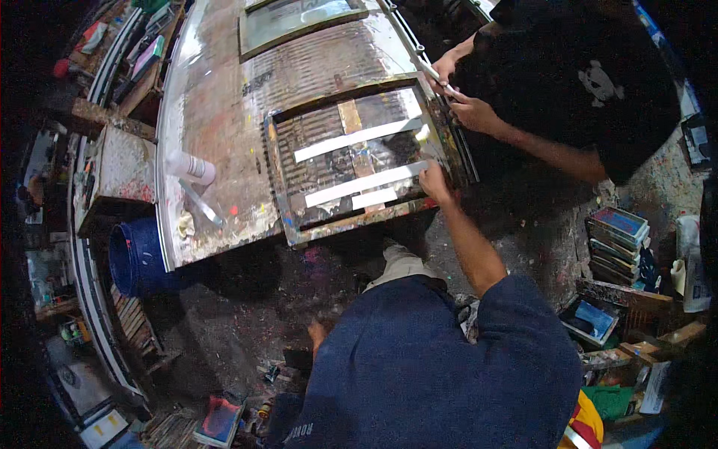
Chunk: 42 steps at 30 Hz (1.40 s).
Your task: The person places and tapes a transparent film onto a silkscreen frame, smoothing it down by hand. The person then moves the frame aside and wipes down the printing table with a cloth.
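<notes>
A worn, paint-stained wooden frame (359,219) lies at the near right of a long table (217,142). Several white strips run across it; my right hand (432,182) has its fingers closed at the right end of a long white strip (366,185). Below that is a short white strip (374,198), and above it another long one (359,140). A tan strip (349,116) crosses under them. Low beside my body hangs my left hand (319,333), partly hidden by my dark blue shirt, its fingers unclear.
At the table's right edge a co-worker in black grips a slim pale object (441,81). A second frame (299,22) lies farther up. A pinkish-white bottle (191,168) and a flat tool (202,203) sit left. A blue barrel (134,258) and stacked frames (617,243) stand around.
</notes>
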Each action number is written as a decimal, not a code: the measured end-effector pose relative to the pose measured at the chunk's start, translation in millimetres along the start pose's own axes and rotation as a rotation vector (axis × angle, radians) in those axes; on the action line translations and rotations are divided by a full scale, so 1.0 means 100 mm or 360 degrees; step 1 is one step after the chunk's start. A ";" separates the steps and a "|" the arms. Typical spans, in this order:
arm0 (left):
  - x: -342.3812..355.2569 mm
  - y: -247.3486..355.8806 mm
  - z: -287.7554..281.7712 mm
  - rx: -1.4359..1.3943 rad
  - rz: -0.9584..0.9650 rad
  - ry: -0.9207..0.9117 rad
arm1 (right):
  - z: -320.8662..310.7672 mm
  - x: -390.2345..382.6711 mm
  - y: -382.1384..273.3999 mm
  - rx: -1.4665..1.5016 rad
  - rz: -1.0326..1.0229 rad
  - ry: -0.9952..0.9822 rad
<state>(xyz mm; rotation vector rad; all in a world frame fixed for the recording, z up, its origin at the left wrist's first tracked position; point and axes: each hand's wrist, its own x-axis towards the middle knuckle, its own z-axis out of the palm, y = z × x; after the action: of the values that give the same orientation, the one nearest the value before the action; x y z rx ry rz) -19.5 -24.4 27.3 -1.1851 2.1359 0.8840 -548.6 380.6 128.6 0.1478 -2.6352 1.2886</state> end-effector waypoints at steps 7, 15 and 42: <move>-0.46 1.16 -0.44 -0.0889 0.0089 0.0149 | -0.07 0.75 0.19 -0.0465 0.0270 -0.0304; -0.60 1.65 -0.37 -0.1384 -0.0016 -0.0029 | 0.36 1.34 1.10 -0.0651 0.0218 -0.0760; -0.62 2.25 -0.36 -0.0452 0.0201 0.0129 | -0.82 0.27 -0.27 0.0542 0.1219 -0.0515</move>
<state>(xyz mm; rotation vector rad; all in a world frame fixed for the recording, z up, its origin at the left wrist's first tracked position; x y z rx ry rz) -191.3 70.5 158.5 -1.2499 2.2228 1.2482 -559.1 428.8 204.1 -0.7340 -2.8121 2.0906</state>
